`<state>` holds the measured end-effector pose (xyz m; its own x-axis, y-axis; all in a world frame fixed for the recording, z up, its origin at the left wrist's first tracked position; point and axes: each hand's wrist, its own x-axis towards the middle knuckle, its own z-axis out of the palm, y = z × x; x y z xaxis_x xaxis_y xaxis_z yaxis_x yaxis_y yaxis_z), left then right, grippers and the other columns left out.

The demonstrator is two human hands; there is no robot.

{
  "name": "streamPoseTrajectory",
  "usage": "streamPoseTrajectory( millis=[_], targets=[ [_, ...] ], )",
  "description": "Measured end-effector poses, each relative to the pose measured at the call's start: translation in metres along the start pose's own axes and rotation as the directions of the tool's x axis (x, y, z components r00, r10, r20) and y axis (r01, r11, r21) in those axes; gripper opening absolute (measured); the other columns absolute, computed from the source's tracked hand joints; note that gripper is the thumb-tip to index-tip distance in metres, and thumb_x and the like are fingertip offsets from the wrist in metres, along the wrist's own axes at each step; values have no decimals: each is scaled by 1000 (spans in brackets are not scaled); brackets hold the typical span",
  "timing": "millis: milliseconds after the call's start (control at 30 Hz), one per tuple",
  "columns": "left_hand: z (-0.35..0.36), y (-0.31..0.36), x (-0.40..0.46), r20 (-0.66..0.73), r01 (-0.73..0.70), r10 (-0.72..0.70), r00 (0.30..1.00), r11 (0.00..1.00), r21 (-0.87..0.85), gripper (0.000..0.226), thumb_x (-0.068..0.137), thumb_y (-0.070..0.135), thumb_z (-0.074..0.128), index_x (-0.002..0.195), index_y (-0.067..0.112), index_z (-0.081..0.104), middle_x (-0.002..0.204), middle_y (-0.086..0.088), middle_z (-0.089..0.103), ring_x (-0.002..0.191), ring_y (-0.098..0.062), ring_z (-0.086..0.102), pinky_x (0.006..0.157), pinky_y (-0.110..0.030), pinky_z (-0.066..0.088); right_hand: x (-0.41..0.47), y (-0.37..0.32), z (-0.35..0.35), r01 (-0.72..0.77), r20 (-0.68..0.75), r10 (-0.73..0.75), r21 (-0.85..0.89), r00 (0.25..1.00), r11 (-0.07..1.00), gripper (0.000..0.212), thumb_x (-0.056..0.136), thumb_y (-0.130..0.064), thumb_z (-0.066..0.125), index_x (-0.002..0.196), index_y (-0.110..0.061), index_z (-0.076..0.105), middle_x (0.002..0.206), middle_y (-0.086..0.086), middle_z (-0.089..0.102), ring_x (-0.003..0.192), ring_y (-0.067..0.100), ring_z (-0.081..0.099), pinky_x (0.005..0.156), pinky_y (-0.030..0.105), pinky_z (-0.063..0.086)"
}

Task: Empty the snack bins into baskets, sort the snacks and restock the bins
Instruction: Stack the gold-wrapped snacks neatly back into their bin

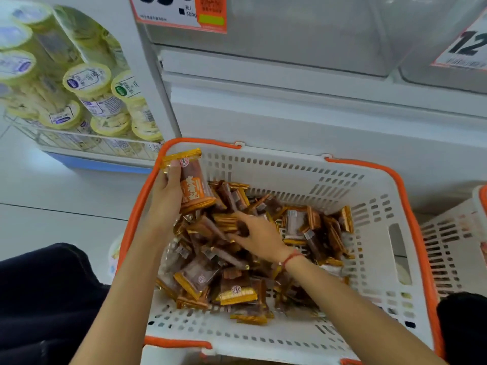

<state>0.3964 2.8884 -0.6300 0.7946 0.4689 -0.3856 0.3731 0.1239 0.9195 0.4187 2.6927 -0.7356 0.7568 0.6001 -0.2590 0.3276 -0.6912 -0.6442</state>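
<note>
A white basket with orange rim (374, 196) sits on the floor in front of me, holding a heap of several brown and gold snack packets (237, 272). My left hand (168, 196) grips a stack of packets (193, 180) above the basket's left rim. My right hand (254, 234) reaches into the heap, its fingers pinching a packet (226, 225) near the middle of the pile. A red cord circles my right wrist.
White snack bins with price tags (290, 48) rise behind the basket. A wire rack of yellow-lidded tubs (87, 85) stands at the left. A second white basket (458, 243) shows at the right edge. My dark-clothed knees flank the basket.
</note>
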Motion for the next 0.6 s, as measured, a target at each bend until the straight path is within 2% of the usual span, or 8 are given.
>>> streamPoseTrajectory(
  millis=[100, 233, 300, 333, 367, 433, 500, 600],
  targets=[
    [4, -8, -2, 3, 19, -19, 1000, 999, 33, 44, 101, 50, 37, 133, 25, 54, 118, 1, 68, 104, -16, 67, 90, -37, 54, -23, 55, -30, -331, 98, 328, 20, 940, 943, 58, 91, -46, 60, 140, -22, 43, 117, 5, 63, 110, 28, 58, 82, 41, 52],
    [11, -22, -3, 18, 47, -49, 999, 994, 96, 52, 93, 63, 42, 132, 31, 55, 121, 3, 67, 109, -16, 65, 99, -46, 49, -39, 80, -67, -416, 181, 403, 44, 897, 908, 9, 93, -26, 60, 96, -22, 67, 83, 10, 70, 83, 26, 67, 73, 35, 53],
    [18, -25, -5, 20, 87, -90, 996, 991, 100, 54, 96, 60, 41, 138, 28, 50, 126, -1, 63, 112, -19, 62, 102, -47, 47, -42, 77, -83, -427, 121, 419, 47, 900, 903, 17, 91, -24, 64, 96, -9, 71, 74, 9, 67, 73, 25, 65, 65, 27, 45],
    [22, -25, -7, 30, 115, -118, 993, 989, 98, 54, 98, 58, 39, 140, 25, 47, 128, -3, 62, 113, -21, 61, 103, -47, 46, -45, 72, -92, -416, 64, 412, 59, 909, 908, 25, 90, -28, 67, 100, -5, 71, 72, 4, 68, 75, 24, 65, 68, 28, 46],
    [27, -25, -9, 50, 138, -143, 988, 986, 96, 55, 99, 56, 37, 142, 23, 45, 129, -5, 60, 113, -23, 61, 102, -45, 46, -46, 67, -100, -401, 11, 402, 109, 915, 910, 31, 89, -33, 67, 103, -6, 71, 72, -5, 69, 80, 21, 66, 75, 29, 48],
    [35, -25, -11, 91, 157, -167, 982, 982, 105, 55, 101, 51, 34, 144, 18, 40, 130, -8, 59, 113, -24, 60, 97, -38, 48, -53, 42, -119, -378, 11, 411, 420, 911, 825, 28, 92, -33, 64, 111, -13, 69, 84, -14, 71, 89, 15, 67, 87, 30, 52],
    [43, -25, -13, 120, 178, -193, 974, 976, 126, 57, 102, 50, 33, 147, 16, 34, 133, -8, 55, 110, -22, 59, 88, -33, 46, -60, 14, -136, -347, 138, 357, 697, 924, 628, 28, 93, -30, 61, 118, -17, 65, 106, 0, 73, 99, 19, 69, 89, 31, 54],
    [52, -22, -14, 149, 207, -233, 961, 963, 175, 58, 103, 49, 30, 149, 13, 30, 132, -7, 52, 107, -22, 55, 83, -31, 42, -63, -11, -151, -314, 186, 290, 807, 939, 500, 34, 91, -31, 61, 120, -14, 64, 111, 6, 71, 102, 22, 68, 94, 36, 52]
  ],
)
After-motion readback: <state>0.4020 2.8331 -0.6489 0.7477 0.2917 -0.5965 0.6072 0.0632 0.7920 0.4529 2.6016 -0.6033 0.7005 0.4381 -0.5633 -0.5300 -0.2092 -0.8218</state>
